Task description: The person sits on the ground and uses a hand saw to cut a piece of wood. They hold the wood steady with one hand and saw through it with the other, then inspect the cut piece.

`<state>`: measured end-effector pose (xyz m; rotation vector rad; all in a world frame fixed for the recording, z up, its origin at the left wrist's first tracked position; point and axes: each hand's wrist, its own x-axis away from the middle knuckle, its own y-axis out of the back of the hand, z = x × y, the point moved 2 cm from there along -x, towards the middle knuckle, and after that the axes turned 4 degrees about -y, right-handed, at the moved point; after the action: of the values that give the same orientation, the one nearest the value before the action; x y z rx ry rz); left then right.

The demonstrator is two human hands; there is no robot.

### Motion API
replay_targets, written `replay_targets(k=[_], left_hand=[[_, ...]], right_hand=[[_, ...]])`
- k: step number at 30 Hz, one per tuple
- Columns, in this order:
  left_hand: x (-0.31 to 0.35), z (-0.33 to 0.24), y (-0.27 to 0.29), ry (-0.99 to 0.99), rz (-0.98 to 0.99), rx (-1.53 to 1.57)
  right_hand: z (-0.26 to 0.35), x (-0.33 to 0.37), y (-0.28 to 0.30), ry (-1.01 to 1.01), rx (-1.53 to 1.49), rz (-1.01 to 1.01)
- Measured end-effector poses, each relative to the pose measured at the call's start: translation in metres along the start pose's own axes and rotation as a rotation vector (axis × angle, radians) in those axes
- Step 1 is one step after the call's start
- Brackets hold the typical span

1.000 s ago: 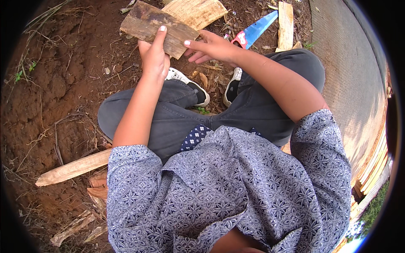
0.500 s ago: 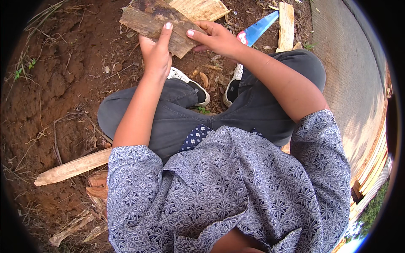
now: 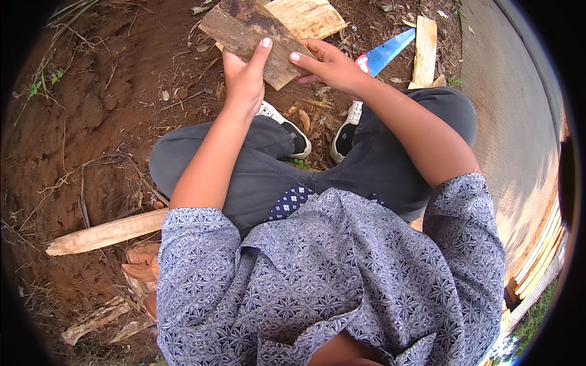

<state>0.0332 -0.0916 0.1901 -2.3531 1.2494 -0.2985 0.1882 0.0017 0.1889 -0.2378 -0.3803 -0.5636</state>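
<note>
Both my hands hold a weathered brown wooden board (image 3: 253, 33) out beyond my shoes, at the top of the view. Whether it is one piece or two overlapping pieces I cannot tell. My left hand (image 3: 245, 82) grips the near left edge, its thumb lying on the upper face and its fingers hidden underneath. At the right edge, my right hand (image 3: 329, 67) closes on the wood, thumb on top and fingers partly beneath. A paler split piece of wood (image 3: 308, 18) lies on the ground just behind the board.
A handsaw (image 3: 390, 52) with a blue blade lies right of my right hand, beside a pale wood plank (image 3: 425, 49). Another long split piece (image 3: 107, 235) and reddish wood chunks (image 3: 141, 262) lie at my left. A grey paved strip (image 3: 506, 122) runs along the right.
The whole view has shifted, so everything appears farther right and mostly lower. Relative to the ground, the board has moved slightly right with both hands, whose grip looks the same.
</note>
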Motion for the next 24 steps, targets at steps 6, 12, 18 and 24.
replay_targets(k=[6,12,18,24], left_hand=[[-0.004,-0.004,-0.001,0.005,0.021,-0.030],[-0.016,-0.015,0.011,0.047,-0.001,-0.024],[-0.015,-0.002,0.006,0.164,0.106,-0.107],[0.010,0.011,-0.016,0.225,0.291,-0.306]], right_hand=[[-0.004,-0.003,0.012,-0.034,0.151,0.021],[0.040,0.001,0.077,0.252,0.093,-0.348],[0.035,0.002,0.086,0.155,-0.003,-0.348],[0.053,-0.001,0.045,0.188,-0.075,-0.309]])
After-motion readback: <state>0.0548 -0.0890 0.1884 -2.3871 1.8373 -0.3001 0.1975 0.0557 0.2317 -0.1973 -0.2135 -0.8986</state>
